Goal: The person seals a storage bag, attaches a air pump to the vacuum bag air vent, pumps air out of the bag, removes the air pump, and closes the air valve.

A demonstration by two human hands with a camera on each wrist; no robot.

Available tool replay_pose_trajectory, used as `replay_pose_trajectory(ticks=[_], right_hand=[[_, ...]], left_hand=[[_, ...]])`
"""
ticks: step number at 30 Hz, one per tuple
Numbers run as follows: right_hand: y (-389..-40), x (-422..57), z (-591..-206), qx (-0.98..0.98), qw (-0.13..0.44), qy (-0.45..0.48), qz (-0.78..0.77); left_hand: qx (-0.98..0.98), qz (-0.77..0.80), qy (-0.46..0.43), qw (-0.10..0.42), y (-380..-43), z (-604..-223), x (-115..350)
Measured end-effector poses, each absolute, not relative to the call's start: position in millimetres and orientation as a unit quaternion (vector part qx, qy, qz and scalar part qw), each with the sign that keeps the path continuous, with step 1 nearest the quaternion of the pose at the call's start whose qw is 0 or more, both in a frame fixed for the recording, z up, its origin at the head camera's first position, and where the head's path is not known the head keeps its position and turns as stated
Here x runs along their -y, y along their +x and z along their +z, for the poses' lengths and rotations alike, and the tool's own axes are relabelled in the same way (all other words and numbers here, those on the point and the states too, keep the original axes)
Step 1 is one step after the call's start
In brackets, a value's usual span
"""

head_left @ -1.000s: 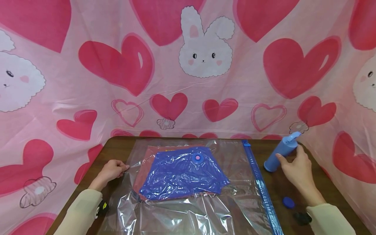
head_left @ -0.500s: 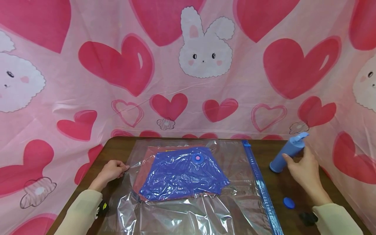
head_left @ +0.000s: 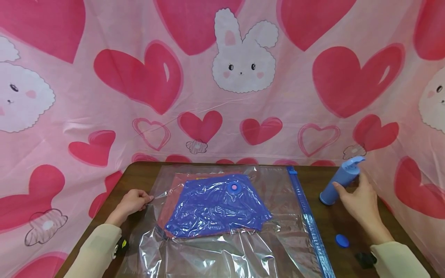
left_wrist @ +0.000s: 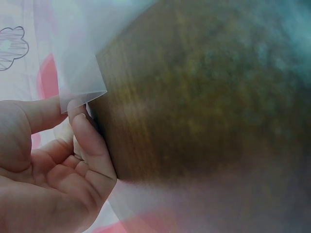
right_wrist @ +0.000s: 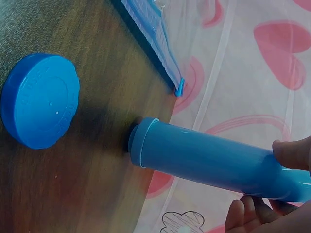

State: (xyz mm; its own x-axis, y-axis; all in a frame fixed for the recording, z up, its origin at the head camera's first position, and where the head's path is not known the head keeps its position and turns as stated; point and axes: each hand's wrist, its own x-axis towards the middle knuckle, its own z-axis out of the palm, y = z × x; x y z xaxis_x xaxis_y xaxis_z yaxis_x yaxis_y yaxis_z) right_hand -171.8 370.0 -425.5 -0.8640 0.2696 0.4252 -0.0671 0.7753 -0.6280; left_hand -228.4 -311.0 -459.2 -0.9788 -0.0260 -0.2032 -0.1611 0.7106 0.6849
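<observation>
A clear vacuum storage bag (head_left: 215,251) lies flat, with folded blue cloth (head_left: 215,204) and a red piece under it inside. Its round blue valve (head_left: 234,187) with a pink centre faces up, uncovered. My left hand (head_left: 131,204) pinches the bag's left edge between thumb and fingers; the left wrist view shows the film corner (left_wrist: 82,90) at the fingertips. On the right, my right hand (head_left: 361,200) grips a blue hand pump (right_wrist: 204,155) around its upper body. The pump stands tilted, its lower end at or just above the tabletop. A blue valve cap (right_wrist: 41,101) lies nearby.
A blue zip strip with a slider (head_left: 291,170) runs down the bag's right side. The brown wooden table (head_left: 142,172) ends at a pink curtain (head_left: 194,96) with hearts and rabbits behind and at both sides.
My right hand has shifted the pump a little to the right, away from the zip strip, and then nearly stopped. The left hand and the bag stay as they were.
</observation>
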Motion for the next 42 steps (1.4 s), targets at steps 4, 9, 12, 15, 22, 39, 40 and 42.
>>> replay_pose_trajectory(ticks=[4,9,12,15,22,39,40,42], right_hand=[[-172,-369,-427,0.905,0.252,-0.062,0.336],[-171,-369,-426,0.904,0.238,-0.069,0.348],[-170,-370,-425,0.904,0.234,-0.075,0.349],[-170,-370,-425,0.906,0.234,-0.077,0.345],[-169,-373,-428,0.908,0.227,-0.080,0.342],[-134,-389,-441,0.974,-0.031,-0.027,0.223],[-131,-389,-444,0.975,-0.048,-0.020,0.217],[-126,-389,-451,0.974,-0.080,-0.011,0.210]], left_hand=[[-0.923,0.373,-0.050,0.085,-227,-457,309],[-0.923,0.372,-0.052,0.085,-227,-454,308],[-0.923,0.372,-0.054,0.086,-227,-455,308],[-0.923,0.371,-0.055,0.085,-227,-455,308],[-0.923,0.373,-0.052,0.084,-227,-455,307],[-0.923,0.372,-0.054,0.082,-227,-455,308],[-0.923,0.372,-0.053,0.081,-227,-456,308],[-0.923,0.372,-0.052,0.079,-228,-457,308]])
